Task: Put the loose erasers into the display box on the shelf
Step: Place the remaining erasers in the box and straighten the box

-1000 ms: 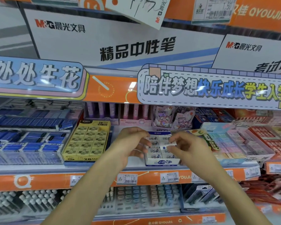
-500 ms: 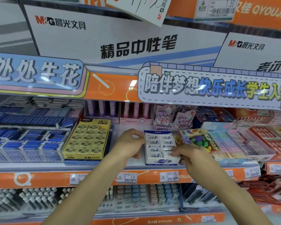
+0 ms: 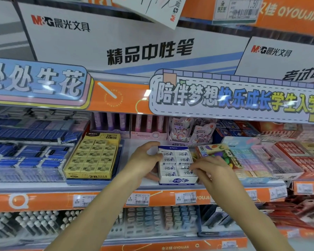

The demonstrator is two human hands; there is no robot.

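Head view: left hand (image 3: 143,160) grips the white-and-blue cardboard display box (image 3: 177,180) by its left wall; right hand (image 3: 211,171) presses fingertips (image 3: 193,166) onto white paper-sleeved erasers (image 3: 169,161) inside, grasp unclear.

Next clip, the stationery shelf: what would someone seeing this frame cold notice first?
Probably the two bare hands meeting mid-frame at the white and blue display box of erasers: the left hand against its left side, the right hand with fingertips on the erasers at its front right. Next, the bright yellow 2B eraser box just left on the same shelf. Above, the big cartoon-lettered banner runs along the upper shelf edge.
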